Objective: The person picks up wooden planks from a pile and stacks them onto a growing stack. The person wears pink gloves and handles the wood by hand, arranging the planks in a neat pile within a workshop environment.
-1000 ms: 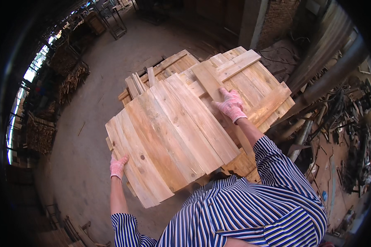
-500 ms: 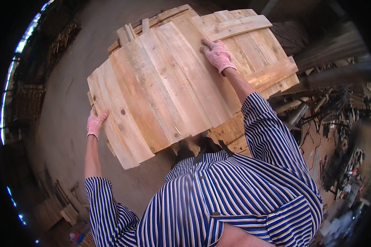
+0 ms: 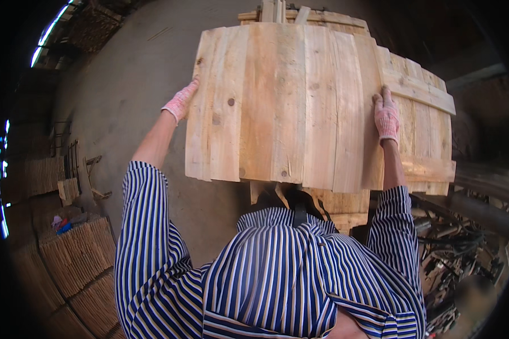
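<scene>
A person in a blue-and-white striped shirt (image 3: 266, 271) is holding a broad plank panel (image 3: 271, 113), made of pale boards lying edge to edge, out in front of the waist. The left hand (image 3: 180, 103), in a pink-and-white knit glove, is clasping the panel's left edge; its uppermost fingertip is resting against that edge near a dark knot, while the other fingers are passing out of sight behind the wood. The right hand (image 3: 386, 117), gloved alike, is lying at the panel's right margin with its fingertips pointing away from the body; two of them are showing slightly apart, and whether they are clamping the edge or only pressing on it cannot be told. The panel is thus spanning the space between the two hands. Just right of it, a battened panel (image 3: 424, 130) is showing an upper batten (image 3: 421, 93) and a lower batten (image 3: 427, 168) across its boards. Narrow wooden strips (image 3: 273, 11) are jutting beyond the far edge. Stacked thin boards (image 3: 79, 248) are standing at lower left, and a scrap heap (image 3: 464, 248) is lying at lower right.
</scene>
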`<act>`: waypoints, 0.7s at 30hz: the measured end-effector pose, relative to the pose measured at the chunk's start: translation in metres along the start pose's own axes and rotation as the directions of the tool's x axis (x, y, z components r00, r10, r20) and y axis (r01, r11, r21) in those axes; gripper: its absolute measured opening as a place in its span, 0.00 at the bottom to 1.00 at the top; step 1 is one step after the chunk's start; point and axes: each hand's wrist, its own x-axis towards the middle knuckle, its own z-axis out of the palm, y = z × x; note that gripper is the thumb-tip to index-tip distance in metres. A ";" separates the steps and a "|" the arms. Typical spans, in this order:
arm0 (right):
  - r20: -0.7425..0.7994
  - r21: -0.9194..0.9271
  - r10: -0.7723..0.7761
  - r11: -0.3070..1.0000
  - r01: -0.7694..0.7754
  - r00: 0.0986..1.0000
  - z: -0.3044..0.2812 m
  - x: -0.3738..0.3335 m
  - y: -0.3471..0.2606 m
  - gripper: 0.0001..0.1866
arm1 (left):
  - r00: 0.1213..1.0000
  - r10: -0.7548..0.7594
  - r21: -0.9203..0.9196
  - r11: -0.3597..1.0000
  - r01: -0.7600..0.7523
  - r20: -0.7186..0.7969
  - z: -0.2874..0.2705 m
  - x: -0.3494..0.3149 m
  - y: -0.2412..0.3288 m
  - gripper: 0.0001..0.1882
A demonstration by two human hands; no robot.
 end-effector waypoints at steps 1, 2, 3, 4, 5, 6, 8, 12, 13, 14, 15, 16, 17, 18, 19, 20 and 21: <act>0.018 0.074 -0.014 0.997 0.013 1.000 0.000 -0.008 -0.017 0.29 | 1.000 0.013 -0.012 1.000 -0.013 0.018 -0.024 -0.004 -0.003 0.41; 0.038 0.077 -0.009 0.997 0.006 0.999 -0.003 -0.011 -0.024 0.29 | 0.998 0.020 -0.030 0.999 -0.018 0.059 -0.033 -0.004 -0.011 0.39; -0.041 0.035 -0.046 0.998 0.048 0.998 -0.008 -0.007 -0.015 0.30 | 0.999 0.028 -0.005 1.000 -0.027 0.038 -0.021 0.005 -0.007 0.38; -0.059 0.040 -0.026 0.999 0.028 0.998 -0.011 -0.009 -0.014 0.30 | 0.999 0.030 0.030 0.999 -0.031 0.009 -0.011 0.012 -0.006 0.36; -0.031 0.062 0.004 0.998 -0.002 0.999 -0.009 -0.007 -0.013 0.32 | 0.999 0.034 0.018 0.999 -0.034 0.002 -0.012 0.014 -0.005 0.36; -0.037 0.029 0.034 0.999 -0.033 0.999 -0.004 -0.002 -0.005 0.33 | 0.999 0.042 0.007 0.999 -0.042 0.012 -0.006 0.018 -0.005 0.36; 0.054 0.010 0.093 0.996 -0.094 0.994 -0.011 0.004 0.000 0.33 | 0.998 0.069 0.042 0.997 -0.069 -0.004 0.015 0.019 -0.017 0.37; 0.132 0.097 0.132 0.985 -0.145 0.982 -0.028 -0.003 -0.017 0.31 | 0.999 -0.043 0.029 0.999 0.044 -0.029 -0.002 0.017 -0.021 0.37; 0.129 0.079 0.140 0.985 -0.151 0.982 -0.031 -0.002 -0.007 0.31 | 0.998 -0.058 0.030 0.998 0.058 -0.009 0.013 0.022 -0.026 0.38; 0.156 0.061 0.172 0.981 -0.183 0.973 -0.033 -0.003 -0.009 0.31 | 0.998 -0.069 0.038 0.997 0.069 -0.007 0.020 0.021 -0.027 0.38; 0.188 0.052 0.193 0.977 -0.206 0.963 -0.033 -0.006 -0.014 0.31 | 0.997 -0.074 0.044 0.996 0.075 -0.018 0.015 0.017 -0.026 0.38; 0.142 0.086 0.153 0.982 -0.167 0.978 -0.029 -0.007 -0.006 0.31 | 0.998 -0.057 0.037 0.998 0.057 -0.007 0.014 0.018 -0.031 0.39; 0.090 0.135 0.109 0.984 -0.121 0.990 -0.024 -0.003 -0.001 0.31 | 0.999 -0.043 0.063 0.997 0.044 -0.007 0.011 0.016 -0.025 0.39; 0.044 0.171 0.058 0.983 -0.065 0.997 -0.016 0.000 -0.002 0.30 | 0.999 -0.037 0.073 0.997 0.038 -0.013 0.011 0.016 -0.028 0.39; 0.064 0.167 0.044 0.985 -0.054 0.997 -0.011 -0.003 0.002 0.29 | 0.999 -0.030 0.080 0.996 0.031 -0.018 0.012 0.017 -0.030 0.39; 0.086 0.171 0.014 0.985 -0.029 0.996 -0.009 -0.005 0.003 0.28 | 0.999 -0.019 0.119 0.993 0.025 -0.050 0.011 0.017 -0.027 0.39; 0.107 0.174 -0.017 0.985 -0.001 0.994 -0.007 -0.008 0.002 0.27 | 0.998 -0.022 0.134 0.991 0.030 -0.058 0.011 0.017 -0.023 0.39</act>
